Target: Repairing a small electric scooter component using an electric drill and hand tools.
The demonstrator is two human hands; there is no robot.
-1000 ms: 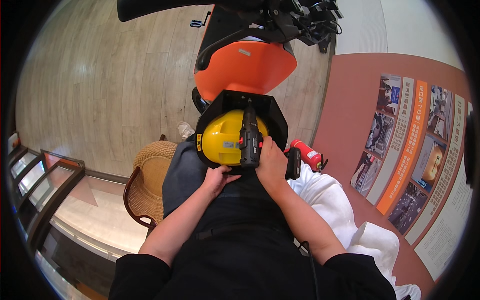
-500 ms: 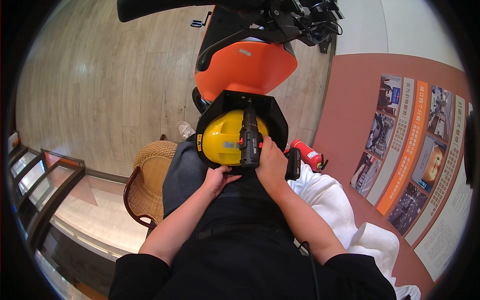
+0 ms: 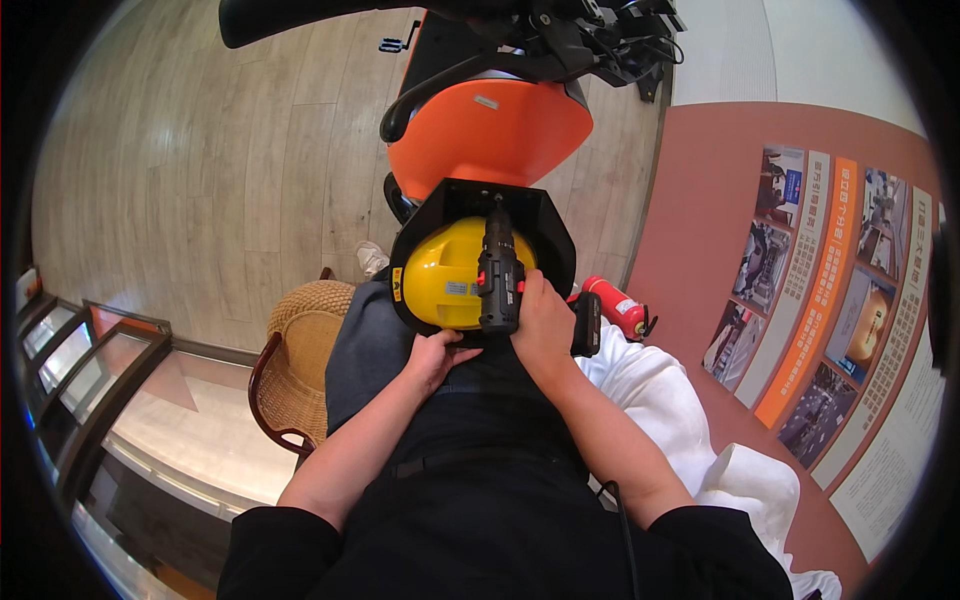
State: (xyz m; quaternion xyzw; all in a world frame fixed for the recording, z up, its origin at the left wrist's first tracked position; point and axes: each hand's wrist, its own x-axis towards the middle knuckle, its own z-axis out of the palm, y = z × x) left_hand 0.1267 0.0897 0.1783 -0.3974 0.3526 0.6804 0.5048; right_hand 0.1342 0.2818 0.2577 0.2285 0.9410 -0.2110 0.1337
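My right hand is wrapped round the handle of a black cordless drill, whose battery sticks out to the right. The drill lies lengthwise over a yellow hard hat, its chuck end at the far wall of a black open-topped box. Small screw heads show on that wall; whether the bit touches one cannot be made out. My left hand grips the box's near rim, its thumb stretched to the right and the fingers partly hidden. The hard hat sits inside the box.
Beyond the box stands an orange machine panel with black handlebars. A wicker chair is on my left. To the right are a red fire extinguisher, white cloth and a display wall with photos.
Almost nothing differs. The orange panel and handlebars appear slightly shifted in view; both hands keep their holds on the drill and the box.
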